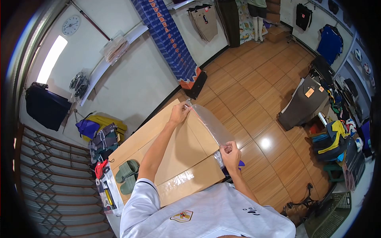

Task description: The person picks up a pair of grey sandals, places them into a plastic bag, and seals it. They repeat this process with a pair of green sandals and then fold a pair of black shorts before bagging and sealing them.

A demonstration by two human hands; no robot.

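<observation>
A clear plastic bag (209, 122) hangs over the far edge of a tan cardboard-like surface (170, 148), its long edge stretched between my two hands. At the upper corner, my left hand (180, 113) pinches one end of that edge. My right hand (230, 154) is closed on the other end, with fingers curled in and crumpled plastic beside them. Shiny clear tape (178, 181) crosses the near part of the tan surface. A pair of green slide sandals (127, 174) lies left of my left forearm.
Left of the sandals are a red-handled tool (100, 169) and a yellow and black cutter (108, 195). A blue patterned pillar (168, 43) rises beyond the surface. Clothes (337, 139) are piled at right, near a dark plastic basket (329, 214). A folding metal gate (59, 174) stands at left.
</observation>
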